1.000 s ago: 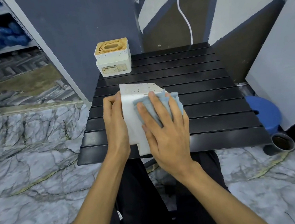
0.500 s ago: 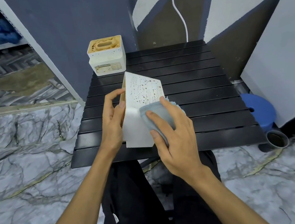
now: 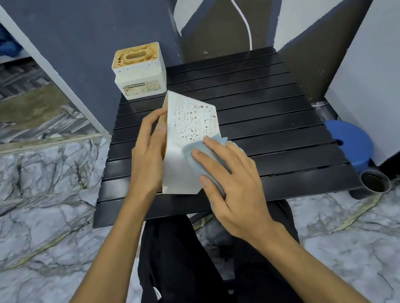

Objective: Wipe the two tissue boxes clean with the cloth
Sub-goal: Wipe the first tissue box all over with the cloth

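On the black slatted table (image 3: 278, 121), the tissue box you are working on (image 3: 190, 124) stands tipped up on its near lower edge, close to the front of the table, with its brown-speckled face turned up toward you. It looks like a light, hollow, stiff-walled shell, so judge it easy to push across the slats and likely to skid or tip if you scrub hard; brace it by its flat sides, not its rim. The 2nd tissue box (image 3: 139, 75) sits upright at the far left corner, well apart, its top and label stained, and should handle the same way. Your left hand (image 3: 148, 162) steadies the tilted box from its left side, fingers laid along the wall and thumb at the front edge, forearm reaching in straight. Your right hand (image 3: 235, 184) lies over the box's lower right part, fingers spread and fairly flat, pressing the soft blue cloth (image 3: 189, 152) against it. The cloth is limp and bunched, so keep it wadded under your fingertips.
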